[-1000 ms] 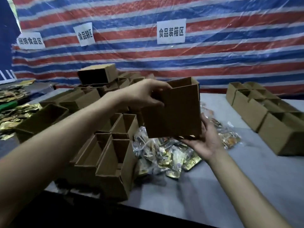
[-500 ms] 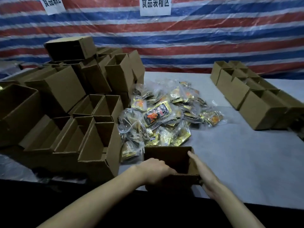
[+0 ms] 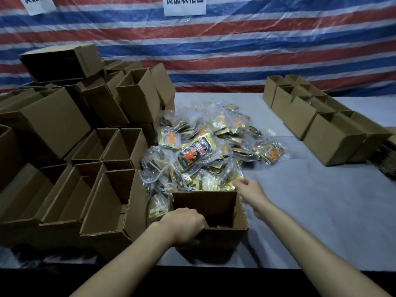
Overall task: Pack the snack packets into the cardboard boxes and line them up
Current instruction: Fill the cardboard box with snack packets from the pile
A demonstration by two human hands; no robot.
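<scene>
snack packets (image 3: 199, 151) heaped behind box (image 3: 222, 236), perhaps touching

The rear is closed off by a striped tarpaulin (image 3: 267, 52) of red, white and blue bands, overlaid with clear plastic sheeting. Two white paper signs (image 3: 184, 6) are fixed along its top. The table (image 3: 325, 215) is covered in pale grey cloth and dimly lit, its near edge in shadow.

A red, white and blue striped tarp (image 3: 257, 50), bearing two white signs (image 3: 184, 5), hangs behind the grey counter (image 3: 321, 211).
</scene>
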